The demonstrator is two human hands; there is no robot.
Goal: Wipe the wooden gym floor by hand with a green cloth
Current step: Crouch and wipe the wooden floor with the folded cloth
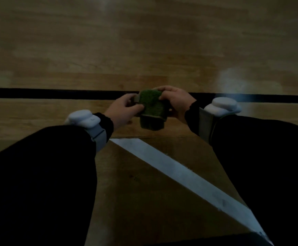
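Both arms are stretched forward in black sleeves (43, 171), each wrist banded with a white sensor unit (80, 117). The left hand (121, 109) is curled, its fingers and thumb pinched on the left edge of the green cloth (151, 108). The right hand (175, 102) is curled over the cloth's upper right corner, fingers closed on it. The folded cloth is held between the two hands, raised above the wooden gym floor (144, 41), its lower fold hanging below the grip. A black line (55, 94) and a white line (180, 173) are painted on the boards.
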